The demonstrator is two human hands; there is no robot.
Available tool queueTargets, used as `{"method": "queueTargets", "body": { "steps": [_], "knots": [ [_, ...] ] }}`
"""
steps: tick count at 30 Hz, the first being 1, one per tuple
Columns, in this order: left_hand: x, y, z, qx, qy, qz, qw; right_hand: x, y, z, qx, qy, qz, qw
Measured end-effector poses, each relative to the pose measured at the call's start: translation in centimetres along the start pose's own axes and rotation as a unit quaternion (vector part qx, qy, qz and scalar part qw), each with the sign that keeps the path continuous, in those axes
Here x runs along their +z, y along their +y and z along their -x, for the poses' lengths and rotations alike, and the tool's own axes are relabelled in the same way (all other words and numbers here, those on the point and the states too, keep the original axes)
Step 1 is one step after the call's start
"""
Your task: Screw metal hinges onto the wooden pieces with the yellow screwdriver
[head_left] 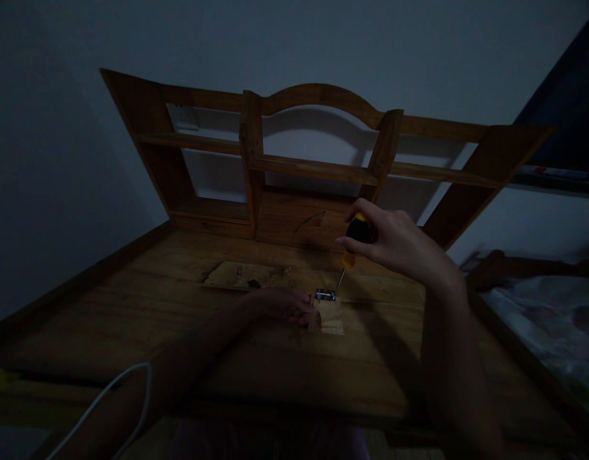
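Observation:
In the middle of the desktop lies a small pale wooden block (331,317). A shiny metal hinge (326,294) sits at its far edge. My left hand (285,305) rests low on the desk, its fingers closed against the block's left side and close to the hinge; shade hides part of the grip. Above and to the right, my right hand (390,239) is wrapped round the black and yellow handle of a screwdriver (358,233). The screwdriver's shaft slants down, and its tip meets the right end of the hinge.
A longer pale board (246,276) with dark marks lies left of the hinge. Behind stands a wooden shelf unit (318,171) against the wall. A white cord (148,383) loops by my left forearm. Plastic-looking bags (548,326) are beyond the desk's right edge. The light is dim.

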State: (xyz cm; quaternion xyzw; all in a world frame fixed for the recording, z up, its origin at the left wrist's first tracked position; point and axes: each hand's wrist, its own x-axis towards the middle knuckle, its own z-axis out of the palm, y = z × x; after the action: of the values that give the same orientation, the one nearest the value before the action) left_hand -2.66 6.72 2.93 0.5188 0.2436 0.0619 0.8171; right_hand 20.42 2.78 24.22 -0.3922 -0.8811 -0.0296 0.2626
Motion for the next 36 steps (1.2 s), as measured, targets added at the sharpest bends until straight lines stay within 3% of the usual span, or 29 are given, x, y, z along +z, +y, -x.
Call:
{"method": "queueTargets", "body": {
  "steps": [22, 36],
  "knots": [
    [-0.45, -0.51, -0.17, 0.005, 0.011, -0.012, 1.0, -0.45, 0.02, 0.1, 0.001, 0.031, 0.009, 0.999],
    [-0.32, -0.42, -0.16, 0.017, 0.0, -0.003, 1.0, 0.1, 0.1, -0.11, -0.003, 0.015, 0.005, 1.0]
  ]
}}
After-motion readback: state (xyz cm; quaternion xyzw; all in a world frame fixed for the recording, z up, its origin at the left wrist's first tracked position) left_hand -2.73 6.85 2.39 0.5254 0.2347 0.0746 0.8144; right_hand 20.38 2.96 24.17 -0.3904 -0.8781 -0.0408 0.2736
